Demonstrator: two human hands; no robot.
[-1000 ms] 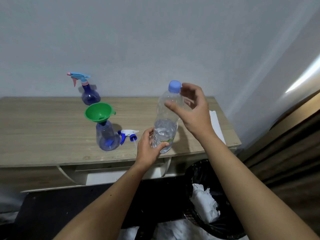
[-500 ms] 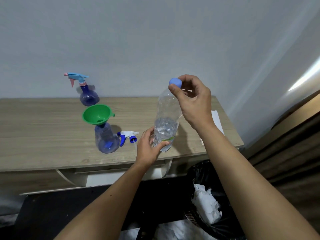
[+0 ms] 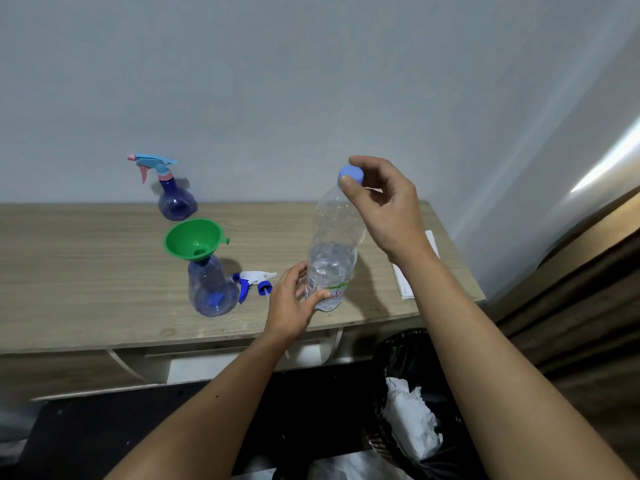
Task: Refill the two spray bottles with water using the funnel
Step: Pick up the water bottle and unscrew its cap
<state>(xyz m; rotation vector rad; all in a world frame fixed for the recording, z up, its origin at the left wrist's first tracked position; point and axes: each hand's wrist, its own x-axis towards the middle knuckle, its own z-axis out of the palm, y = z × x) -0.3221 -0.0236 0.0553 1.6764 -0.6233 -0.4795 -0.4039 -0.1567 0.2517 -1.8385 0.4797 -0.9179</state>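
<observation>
1. Nearest, low on the right, one black-lined waste bin (image 3: 408,344) stands on the floor beside the counter (image 3: 86,271), with crumpled white paper (image 3: 412,419) in it.
2. Two bare forearms reach up from the bottom edge over the counter's front lip and the bin, hiding part of both.
3. The left hand (image 3: 291,306) grips the lower body of one clear water bottle (image 3: 334,251), thumb across the label at the front and fingers curled behind.
4. The water bottle stands upright near the counter's front edge, about a third full.
5. The right hand (image 3: 384,202) is at the bottle's top, thumb and forefinger pinching the one blue cap (image 3: 350,175), which sits on the neck.
6. One sheet of white paper (image 3: 412,271) lies flat on the counter to the right, partly hidden by the right forearm.
7. Left of the water bottle lies one loose white-and-blue spray head (image 3: 254,282), on its side.
8. Just beside it stands the near spray bottle (image 3: 211,289), blue, headless, with one green funnel (image 3: 194,239) seated in its neck.
9. Further back, close to the wall (image 3: 311,81), stands the far spray bottle (image 3: 175,199), its light blue and pink trigger head screwed on.
10. That makes two spray bottles, well apart from each other, neither touched by a hand.
</observation>
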